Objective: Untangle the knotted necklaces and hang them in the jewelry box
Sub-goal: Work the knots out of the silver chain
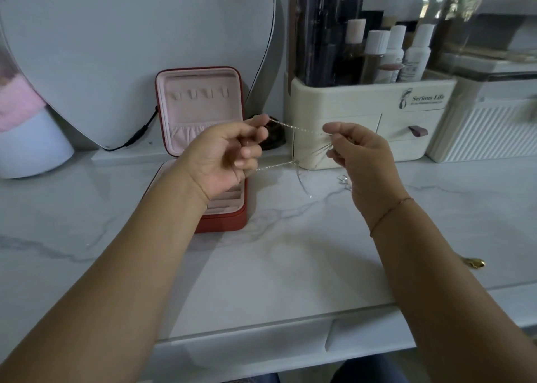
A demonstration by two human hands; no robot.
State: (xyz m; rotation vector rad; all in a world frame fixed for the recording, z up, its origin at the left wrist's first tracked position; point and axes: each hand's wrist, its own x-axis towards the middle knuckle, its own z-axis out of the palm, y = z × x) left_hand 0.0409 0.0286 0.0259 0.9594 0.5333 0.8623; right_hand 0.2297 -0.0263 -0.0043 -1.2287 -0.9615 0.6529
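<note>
Thin silver necklace chains (296, 128) stretch in the air between both my hands above the marble tabletop. My left hand (226, 156) pinches the chains at its fingertips, one strand high and one lower strand (276, 166) by its little finger. My right hand (357, 153) pinches the other side, where several strands bunch together. Loose ends (302, 182) dangle down from the middle. The red jewelry box (200, 115) stands open behind my left hand, its pink lid upright with small hooks (200, 93) near the top.
A cream cosmetics organiser (369, 106) with bottles stands just behind the chains. A white ribbed box (488, 129) is at the far right. A round mirror (130, 48) with a black cable leans at the back left. A small gold piece (475, 263) lies near the table's right edge.
</note>
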